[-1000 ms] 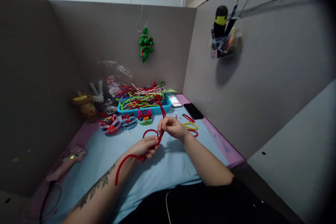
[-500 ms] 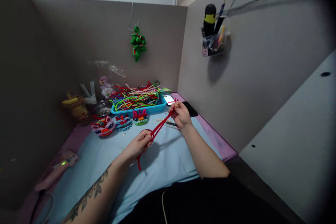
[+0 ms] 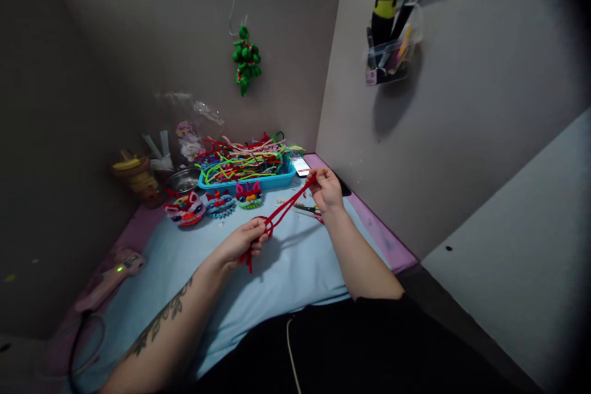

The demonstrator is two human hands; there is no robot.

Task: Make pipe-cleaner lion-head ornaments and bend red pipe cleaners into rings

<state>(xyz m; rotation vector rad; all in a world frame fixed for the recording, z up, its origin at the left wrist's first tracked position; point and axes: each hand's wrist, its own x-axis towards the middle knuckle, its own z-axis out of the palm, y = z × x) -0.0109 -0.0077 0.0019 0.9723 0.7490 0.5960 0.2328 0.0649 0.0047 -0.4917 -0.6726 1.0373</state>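
Observation:
A red pipe cleaner [image 3: 285,210] is stretched taut between both hands over the light blue mat [image 3: 194,271]. My left hand [image 3: 243,243] is closed, pinching its looped lower end, with a short red tail hanging below the fingers. My right hand [image 3: 327,188] is closed on the upper ends, raised farther back and to the right. Behind them three fuzzy pipe-cleaner heads [image 3: 218,203] stand in a row in front of a blue tray [image 3: 249,181] heaped with coloured pipe cleaners.
A pink glue gun [image 3: 113,276] with a green light lies at the left with its cord. A metal bowl [image 3: 183,180] and yellow jar [image 3: 133,175] stand at the back left. A phone [image 3: 301,165] lies by the tray. A green ornament [image 3: 246,60] and a pen holder [image 3: 390,55] hang on the partitions.
My right hand has pulled away up and to the right, drawing the red loop tight and straight. The long red tail under my left hand has shortened. The camera has shifted slightly.

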